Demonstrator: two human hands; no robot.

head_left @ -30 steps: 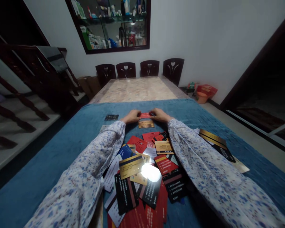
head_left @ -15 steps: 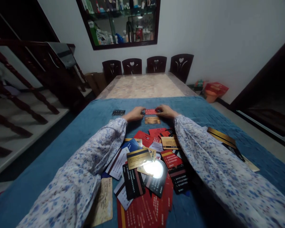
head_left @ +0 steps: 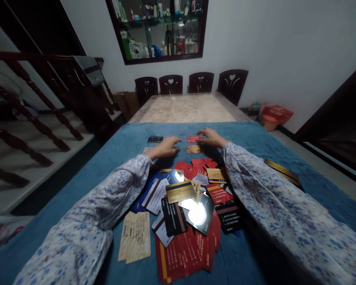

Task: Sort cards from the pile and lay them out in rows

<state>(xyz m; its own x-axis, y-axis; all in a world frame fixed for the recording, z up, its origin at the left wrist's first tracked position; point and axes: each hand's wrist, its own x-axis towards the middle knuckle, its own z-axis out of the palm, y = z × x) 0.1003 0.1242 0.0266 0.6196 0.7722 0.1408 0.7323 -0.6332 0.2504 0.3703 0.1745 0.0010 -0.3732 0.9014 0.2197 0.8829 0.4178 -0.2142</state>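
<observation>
- Leftmost on my feed, two overlapping beige cards [head_left: 135, 237] lie on the blue cloth [head_left: 121, 146] that covers the near part of the table [head_left: 184, 109], beside the left sleeve [head_left: 106, 221].
- Farther back, I see a black card [head_left: 154, 139] lying flat, with a pale card [head_left: 146, 150] nearer me, mostly hidden by the wrist.
- Next comes the left hand [head_left: 165, 147], palm down, its fingers loosely bent and grasping nothing. It is near the red card but apart from it; I'd keep it there as a light guide rather than press down.
- At centre, nearest me, a loose card pile [head_left: 178, 215] spreads between the forearms, cards overlapping at all angles. Glare washes out one of them.
- Beyond the pile, the red card [head_left: 193, 139] lies flat, just behind a gold card [head_left: 194, 149] and roughly parallel to it. Settling the red card looks like the step in hand: I'd nudge its edges with fingertips only, using the gold card's long edge as reference.
- Right of these, the right hand [head_left: 212, 138] has its fingers spread over the red card's right end, not clenched; I cannot tell whether they touch it. Lifting them straight up would avoid skewing the card.
- Rightmost, a striped gold card [head_left: 281, 171] shows past the right sleeve [head_left: 264, 194]. That sleeve runs close by the pile, so I'd raise the forearm to avoid dragging cards.
</observation>
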